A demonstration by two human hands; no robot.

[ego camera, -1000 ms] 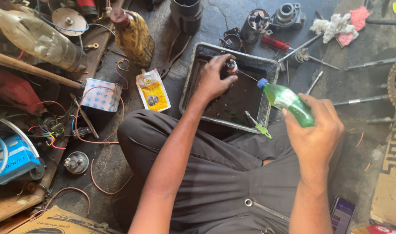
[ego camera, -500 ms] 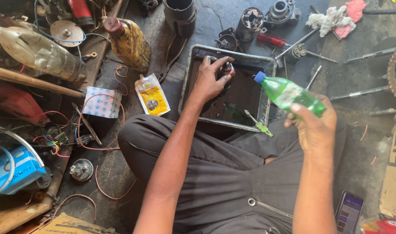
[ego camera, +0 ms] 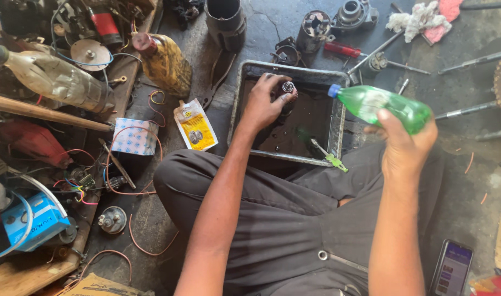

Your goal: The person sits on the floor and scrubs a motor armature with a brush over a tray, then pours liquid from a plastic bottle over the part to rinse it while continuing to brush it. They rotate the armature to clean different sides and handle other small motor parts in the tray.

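My left hand (ego camera: 264,102) is closed around a small motor armature (ego camera: 288,90) with copper windings, held upright inside a dark metal tray (ego camera: 338,118) that holds dark liquid. My right hand (ego camera: 402,143) grips a green plastic bottle (ego camera: 383,105) with a blue cap, tilted with the cap pointing left toward the tray's right wall. A green-handled brush (ego camera: 326,154) leans over the tray's near right rim. I sit cross-legged in dark trousers just below the tray.
Left of the tray lie a yellow sachet (ego camera: 195,125), a yellow oily bottle (ego camera: 163,63), a blue-white box (ego camera: 134,136), wires and a clear bottle (ego camera: 53,79). Beyond it sit motor housings (ego camera: 314,28), a red-handled screwdriver (ego camera: 344,50), rags (ego camera: 423,17), rods. A phone (ego camera: 451,268) lies bottom right.
My right hand has lifted the green bottle up and to the right, away from the tray's edge. My left hand stays on the armature in the tray.
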